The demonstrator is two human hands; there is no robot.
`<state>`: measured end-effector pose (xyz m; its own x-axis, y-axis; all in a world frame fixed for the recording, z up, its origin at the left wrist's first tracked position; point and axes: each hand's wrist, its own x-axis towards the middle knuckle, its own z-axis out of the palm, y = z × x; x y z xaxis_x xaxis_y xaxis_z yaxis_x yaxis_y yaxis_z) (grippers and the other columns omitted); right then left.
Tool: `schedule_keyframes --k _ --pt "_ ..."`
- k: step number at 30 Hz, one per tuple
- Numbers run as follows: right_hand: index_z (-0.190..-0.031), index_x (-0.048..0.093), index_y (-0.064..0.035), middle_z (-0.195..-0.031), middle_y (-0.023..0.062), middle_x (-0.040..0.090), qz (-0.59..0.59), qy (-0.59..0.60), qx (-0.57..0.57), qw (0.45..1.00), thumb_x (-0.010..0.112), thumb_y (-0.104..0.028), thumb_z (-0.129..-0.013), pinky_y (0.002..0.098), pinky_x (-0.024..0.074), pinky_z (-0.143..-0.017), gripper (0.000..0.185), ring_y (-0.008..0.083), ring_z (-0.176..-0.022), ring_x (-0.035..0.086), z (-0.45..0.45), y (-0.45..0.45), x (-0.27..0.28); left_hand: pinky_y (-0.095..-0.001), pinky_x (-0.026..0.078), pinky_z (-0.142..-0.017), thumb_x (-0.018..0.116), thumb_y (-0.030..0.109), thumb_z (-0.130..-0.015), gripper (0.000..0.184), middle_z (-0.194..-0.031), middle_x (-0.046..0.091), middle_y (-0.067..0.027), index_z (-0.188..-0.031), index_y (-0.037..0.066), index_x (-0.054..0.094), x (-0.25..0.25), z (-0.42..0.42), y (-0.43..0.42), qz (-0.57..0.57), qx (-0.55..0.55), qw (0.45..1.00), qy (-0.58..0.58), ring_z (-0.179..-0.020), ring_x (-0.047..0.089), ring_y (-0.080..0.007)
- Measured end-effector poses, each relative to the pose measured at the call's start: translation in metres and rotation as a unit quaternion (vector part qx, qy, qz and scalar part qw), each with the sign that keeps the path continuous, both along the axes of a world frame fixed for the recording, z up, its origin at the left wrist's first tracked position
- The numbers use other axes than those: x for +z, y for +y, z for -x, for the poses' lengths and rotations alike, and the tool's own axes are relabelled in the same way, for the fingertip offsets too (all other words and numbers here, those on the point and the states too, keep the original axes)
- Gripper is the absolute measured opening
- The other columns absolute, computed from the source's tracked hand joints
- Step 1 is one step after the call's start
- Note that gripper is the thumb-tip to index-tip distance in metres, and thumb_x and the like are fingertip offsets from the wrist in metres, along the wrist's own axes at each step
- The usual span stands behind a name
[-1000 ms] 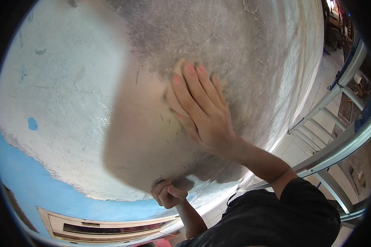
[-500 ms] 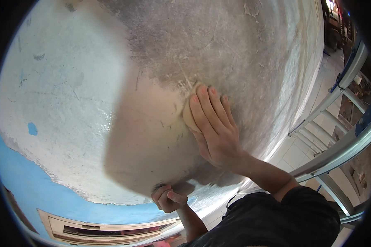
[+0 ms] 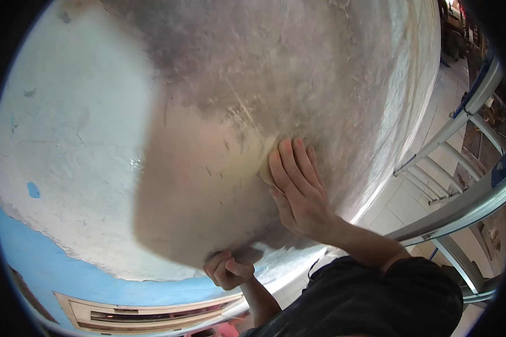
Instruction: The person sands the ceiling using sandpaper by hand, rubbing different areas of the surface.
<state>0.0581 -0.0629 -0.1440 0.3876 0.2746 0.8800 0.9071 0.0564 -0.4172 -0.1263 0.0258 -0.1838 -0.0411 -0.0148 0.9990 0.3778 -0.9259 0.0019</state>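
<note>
My right hand point(image 3: 305, 194) lies against a patchy, scuffed wall point(image 3: 191, 163), its fingers stretched and close together. Under the fingers is a thin tan piece that looks like sandpaper point(image 3: 268, 171), pressed to the surface; most of it is hidden by the hand. Lower down and to the left, my left hand point(image 3: 229, 271) is curled into a fist near the wall, the thumb over the fingers. Nothing shows inside that fist. Scratches and grey scuffs mark the wall around the right hand.
A metal ladder point(image 3: 455, 216) stands at the right over a tiled floor point(image 3: 396, 210). Along the lower left runs blue paint point(image 3: 56, 250), with a framed opening point(image 3: 146, 317) below it. Dark clutter point(image 3: 458, 33) is at the upper right.
My right hand has slid down and slightly right along the wall with the sandpaper under it. My left fist has barely moved. The view has shifted a little.
</note>
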Motion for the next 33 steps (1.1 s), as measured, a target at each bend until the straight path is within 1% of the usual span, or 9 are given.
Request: schedule_keyframes --k 5,11,14,17,23,25,29,31,33 --pt "-0.131 0.047 -0.0007 -0.139 0.0183 0.042 -0.068 -0.031 -0.015 0.997 0.051 -0.020 -0.089 0.0517 0.0238 -0.108 0.047 0.0368 -0.131 0.036 -0.017 0.015 0.049 -0.0310 0.042 -0.053 0.049 0.019 -0.087 0.026 -0.064 0.055 -0.0076 -0.065 0.005 0.047 -0.002 0.000 -0.001 0.010 0.009 1.000 -0.003 -0.059 0.049 -0.0198" --pt "-0.132 0.045 0.0012 -0.139 0.0206 0.040 -0.034 0.028 0.011 0.999 0.050 -0.020 -0.090 0.0530 0.0186 -0.109 0.047 0.0389 -0.132 0.034 0.005 0.016 -0.015 -0.0312 0.042 -0.056 0.049 0.019 -0.086 0.026 -0.064 0.056 -0.0060 -0.064 0.007 0.048 -0.004 0.001 0.001 0.000 0.017 1.000 0.009 -0.060 0.050 -0.0198" --pt "-0.134 0.038 0.0100 -0.142 0.0322 0.029 -0.032 -0.012 0.016 0.999 0.041 -0.016 -0.095 0.0568 0.0110 -0.109 0.047 0.0483 -0.135 0.020 -0.003 0.019 0.005 -0.0319 0.042 -0.057 0.050 0.020 -0.086 0.026 -0.064 0.057 -0.0049 -0.063 0.008 0.048 -0.004 0.004 -0.006 0.004 0.054 0.998 0.023 -0.060 0.050 -0.0201" --pt "-0.135 0.036 0.0104 -0.143 0.0322 0.027 -0.050 -0.022 0.032 0.998 0.042 -0.014 -0.094 0.0564 0.0091 -0.109 0.048 0.0493 -0.136 0.018 -0.018 0.019 0.040 -0.0325 0.042 -0.058 0.050 0.020 -0.085 0.026 -0.062 0.057 -0.0044 -0.063 0.008 0.048 -0.002 -0.001 -0.003 0.004 0.047 0.999 0.021 -0.060 0.050 -0.0206" --pt "-0.134 0.039 0.0094 -0.145 0.0299 0.025 0.017 -0.008 0.097 0.995 0.043 -0.010 -0.093 0.0541 0.0071 -0.111 0.046 0.0456 -0.137 0.017 0.010 0.011 -0.020 -0.0358 0.041 -0.059 0.050 0.017 -0.085 0.025 -0.064 0.059 -0.0073 -0.063 0.006 0.050 -0.006 0.005 -0.005 0.020 0.071 0.995 0.064 -0.059 0.050 -0.0226" --pt "-0.131 0.046 0.0037 -0.141 0.0257 0.035 0.041 0.005 0.150 0.988 0.046 -0.012 -0.092 0.0525 0.0172 -0.109 0.042 0.0429 -0.135 0.026 0.012 -0.003 -0.038 -0.0355 0.041 -0.059 0.051 0.017 -0.085 0.025 -0.064 0.059 -0.0076 -0.062 0.006 0.050 -0.005 0.003 -0.010 0.044 0.088 0.992 0.081 -0.058 0.049 -0.0222" --pt "-0.123 0.054 0.0015 -0.130 0.0218 0.051 0.043 0.132 0.311 0.940 0.048 -0.009 -0.092 0.0418 0.0343 -0.104 0.033 0.0350 -0.127 0.044 0.002 -0.035 -0.062 -0.0357 0.045 -0.066 0.052 0.014 -0.085 0.020 -0.070 0.063 -0.0111 -0.071 0.001 0.059 -0.011 0.000 -0.035 0.225 -0.071 0.968 0.091 -0.067 0.057 -0.0229" --pt "-0.115 0.057 0.0043 -0.110 0.0157 0.063 0.078 0.346 0.310 0.882 0.048 -0.009 -0.094 0.0306 0.0456 -0.088 0.026 0.0220 -0.104 0.059 0.011 -0.058 -0.060 -0.0354 0.047 -0.072 0.053 0.013 -0.085 0.020 -0.074 0.065 -0.0129 -0.078 -0.002 0.064 -0.019 -0.012 -0.056 0.372 -0.169 0.907 0.099 -0.074 0.061 -0.0240" --pt "-0.107 0.058 0.0029 -0.090 0.0050 0.061 0.100 0.502 0.277 0.813 0.047 -0.025 -0.098 0.0258 0.0452 -0.071 0.031 0.0079 -0.079 0.052 0.013 -0.065 -0.080 -0.0363 0.047 -0.086 0.059 0.014 -0.086 0.023 -0.088 0.067 -0.0147 -0.098 -0.005 0.064 -0.021 -0.020 -0.071 0.547 -0.199 0.778 0.237 -0.087 0.064 -0.0268"
